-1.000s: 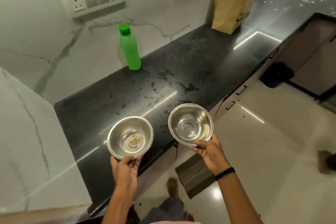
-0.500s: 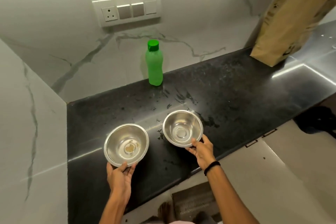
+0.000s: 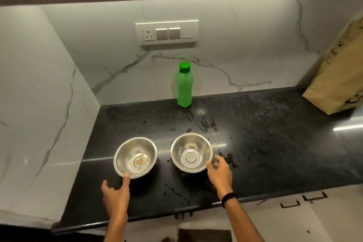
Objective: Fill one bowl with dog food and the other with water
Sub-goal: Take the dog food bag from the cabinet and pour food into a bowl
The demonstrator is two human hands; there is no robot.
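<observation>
Left bowl [image 3: 135, 157] and right bowl [image 3: 191, 152] sat lower centre on the worktop [image 3: 275, 143], my left hand [image 3: 115, 192] and right hand [image 3: 219, 171] open at their rims; I judged it best to draw off gently, leaving both flat.

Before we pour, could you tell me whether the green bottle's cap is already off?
No, the green bottle stands upright with its cap on.

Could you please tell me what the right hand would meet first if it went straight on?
Probably the right steel bowl; the right hand sits just beside its near rim, contact unclear.
</observation>
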